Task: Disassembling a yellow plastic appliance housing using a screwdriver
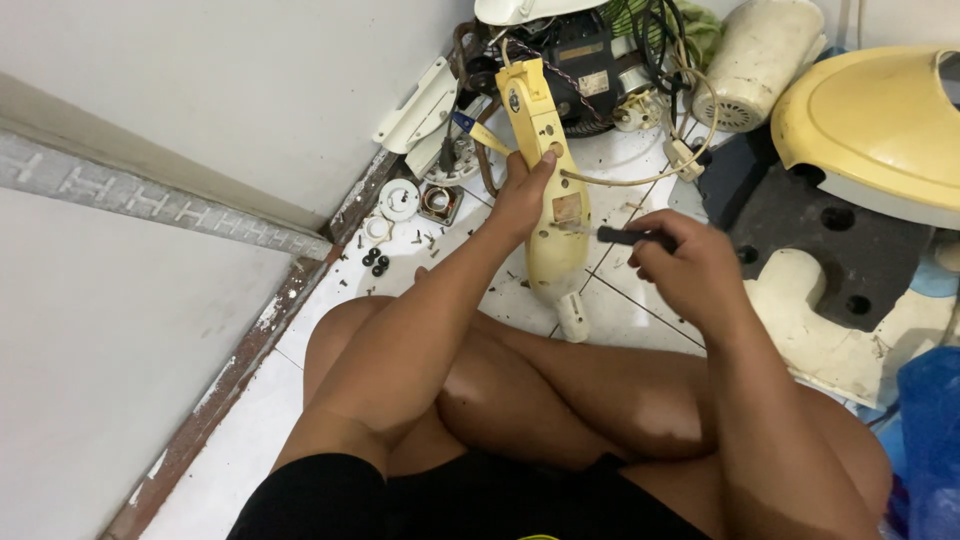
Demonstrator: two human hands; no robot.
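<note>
**Yellow plastic housing held over the tiled floor, tool tip against it**

The left hand (522, 195) is wrapped around a long, pale yellow plastic housing (548, 190) — fingers behind it, thumb pressed on its front face near a round hole. The housing stands nearly upright above the white tiled floor (620, 310), its narrow end pointing down toward the person's crossed legs and its upper end close to a cluster of dark motor parts and tangled wires (590, 65).

The right hand (690, 265) is closed in a fist around the black handle of a screwdriver (630, 236), whose tip meets the housing's lower half, beside a small brownish label.

A cream cord runs in a loop from the housing toward a white plug (683, 155). Small screws, black washers (376, 260) and white round plastic pieces (398, 198) lie scattered on the tiles near the wall. To the right sit a yellow domed plastic cover (870, 120) and a dark base plate with holes (830, 245).
</note>
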